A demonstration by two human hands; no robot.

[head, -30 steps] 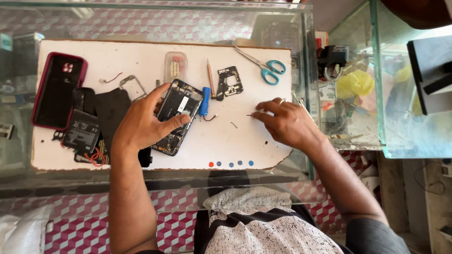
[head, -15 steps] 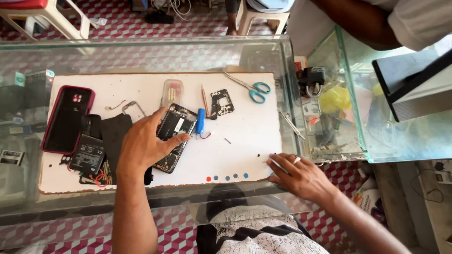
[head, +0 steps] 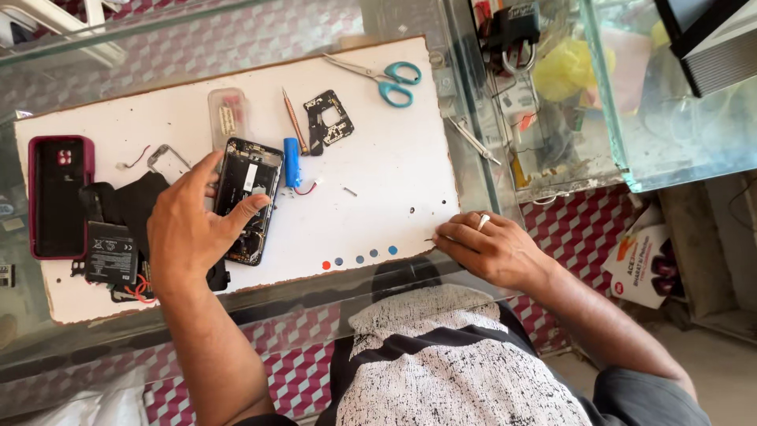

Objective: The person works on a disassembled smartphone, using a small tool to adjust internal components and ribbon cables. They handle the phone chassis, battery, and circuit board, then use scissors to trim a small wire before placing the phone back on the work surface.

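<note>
— What was the setting?
— A glass tabletop (head: pixel 473 102) over a floor of red and white cube-pattern tiles, with a white board (head: pixel 378 205) lying on it as a work mat, its edges rough and chipped.

— And the hands?
— The left hand (head: pixel 189 233) was spread loosely open, thumb and fingertips resting on an opened phone (head: pixel 246 199), a black rectangle with its back off and its flat inner parts showing. That phone lay near the board's middle, left of centre. The right hand (head: pixel 493 248) lay at the board's lower right corner, fingers curled inward, a ring on one finger; a thin dark tip showed at its fingertips, but I could not tell what it pinched.

— What lay around?
— A small blue cylinder (head: pixel 292 162) just beside the phone, a black frame piece (head: pixel 330 120) above it, teal-handled scissors (head: pixel 386 77) at the top edge, a dark red phone case (head: pixel 59 197) far left, and a flat black battery (head: pixel 110 252) under the left wrist
</note>
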